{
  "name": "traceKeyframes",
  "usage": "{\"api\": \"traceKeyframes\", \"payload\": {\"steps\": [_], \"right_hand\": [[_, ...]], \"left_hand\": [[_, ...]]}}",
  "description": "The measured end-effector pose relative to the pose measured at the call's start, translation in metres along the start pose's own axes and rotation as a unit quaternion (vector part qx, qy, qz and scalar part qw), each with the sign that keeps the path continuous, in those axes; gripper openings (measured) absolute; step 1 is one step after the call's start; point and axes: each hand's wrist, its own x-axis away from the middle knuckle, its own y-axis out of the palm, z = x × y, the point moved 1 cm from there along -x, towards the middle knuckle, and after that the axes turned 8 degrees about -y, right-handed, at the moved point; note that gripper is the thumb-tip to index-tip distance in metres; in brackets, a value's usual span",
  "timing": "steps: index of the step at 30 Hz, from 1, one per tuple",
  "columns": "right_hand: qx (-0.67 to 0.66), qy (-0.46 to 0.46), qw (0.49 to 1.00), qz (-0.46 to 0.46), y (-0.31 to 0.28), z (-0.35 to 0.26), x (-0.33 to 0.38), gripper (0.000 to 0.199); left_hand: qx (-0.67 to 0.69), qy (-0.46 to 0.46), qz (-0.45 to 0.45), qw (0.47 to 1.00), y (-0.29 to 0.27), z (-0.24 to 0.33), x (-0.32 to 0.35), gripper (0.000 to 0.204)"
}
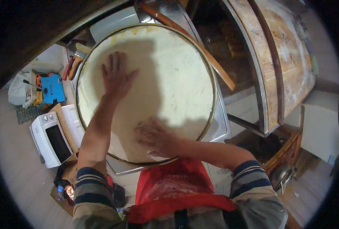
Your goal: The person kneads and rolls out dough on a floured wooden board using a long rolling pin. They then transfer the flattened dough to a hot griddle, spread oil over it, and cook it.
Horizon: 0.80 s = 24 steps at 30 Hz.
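A wide round pan point(215, 97) with a thin dark-and-yellowish rim lies in front of me. A smooth, pale cream layer point(181, 76), perhaps dough, fills it nearly to the rim. My left hand point(118, 74) is spread over the far left part of this layer, palm down and fingers apart, holding nothing. Nearer to me, my right hand point(156, 135) lies low over the layer at the near rim, its fingers stretched out and somewhat blurred. Whether either palm presses on the layer is hard to tell. Shadows of my arms and upper body darken the layer's left and near parts.
A metal counter point(223, 128) supports the pan. A long wooden stick point(219, 74) slants past its far right edge. Brushes point(77, 61) lie at the left rim. A white toaster oven point(51, 139) stands left, and a floury wooden board point(288, 57) fills the right.
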Motion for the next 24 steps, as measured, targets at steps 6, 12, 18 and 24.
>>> {"api": "traceKeyframes", "payload": {"steps": [6,12,18,24], "right_hand": [[-0.035,0.201,0.933,0.296,-0.144,0.094,0.056,0.055],[-0.001,0.388,0.902,0.191,-0.147,0.249,0.182,0.061],[-0.073,0.484,0.849,0.198,-0.155,0.222,0.198,0.043],[-0.034,0.509,0.837,0.197,-0.197,0.116,0.253,0.056]], "left_hand": [[0.037,-0.019,0.027,0.999,-0.036,-0.001,0.035,0.071],[0.13,-0.05,0.014,0.99,-0.151,0.01,0.189,0.05],[0.118,-0.335,-0.088,0.931,-0.169,0.03,0.435,0.027],[0.219,-0.39,-0.114,0.887,-0.18,0.108,0.436,0.023]]}}
